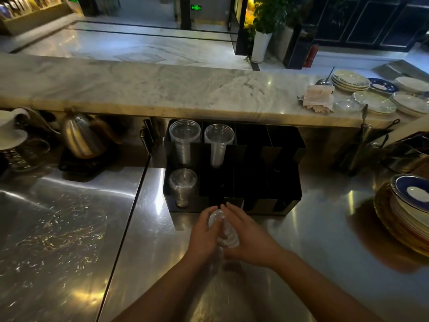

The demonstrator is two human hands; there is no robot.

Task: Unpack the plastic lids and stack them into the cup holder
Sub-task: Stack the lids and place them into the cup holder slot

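- At the near edge of the steel surface (301,228), toward six o'clock from the cup holder (287,196), both hands are wrapping a sleeve of clear plastic lids (224,231); the left hand (200,231) is cupping one side and the right hand (249,240) the other.
- The fingers of both hands are curling closed on the sleeve, tips nearly meeting at its twelve o'clock end; how firmly they are pressing, I cannot tell.
- The wrapping is looking thin and slick, and its loose tail is trailing toward six o'clock. I am judging that a hard pull could burst it and be sending lids sliding across the polished metal.
- The lids are transparent and nested, so squeezing too tightly is risking cracked or jammed rims.
- The holder is lying just beyond the hands. Its front-left bay at nine o'clock is already carrying a lid stack (182,185), and the two rear-left bays are carrying cups (218,141); the dark bays to the right are seeming free, though shadow is hiding their depth.
- A tilted drop into a bay is likely to be wedging the stack crooked against a divider.
- The stacked plates (411,219) at three o'clock are sitting well apart from the hands, yet a wide elbow swing could be catching them.
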